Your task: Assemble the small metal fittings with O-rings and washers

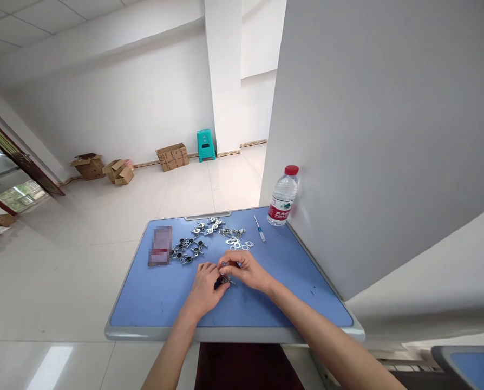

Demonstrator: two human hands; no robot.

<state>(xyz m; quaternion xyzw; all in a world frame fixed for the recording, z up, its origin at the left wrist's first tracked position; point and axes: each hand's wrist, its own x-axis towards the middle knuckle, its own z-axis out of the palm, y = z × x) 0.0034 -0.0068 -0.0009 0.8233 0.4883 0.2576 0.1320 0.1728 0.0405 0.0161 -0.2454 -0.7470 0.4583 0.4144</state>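
Metal part (226, 280) in hand, a person works at a blue table (177, 309), both hands meeting close to its near edge. The left hand (206, 284) curls its fingers around the part; the right hand (244, 269) pinches its upper side — the finer detail is too small to make out. Work appears to be midway. Beyond the hands, black-centred parts (189, 259) lie near a phone (156, 246), and silver-faced parts (215, 228) are grouped toward the far edge. Which group is finished cannot be told, though both look put together from several pieces. Flat plates (249, 244) and slim pieces (228, 233) lie loose, seemingly left to be used. A screwdriver (261, 234) rests untouched to the right — near a bottle (283, 197) by the wall.
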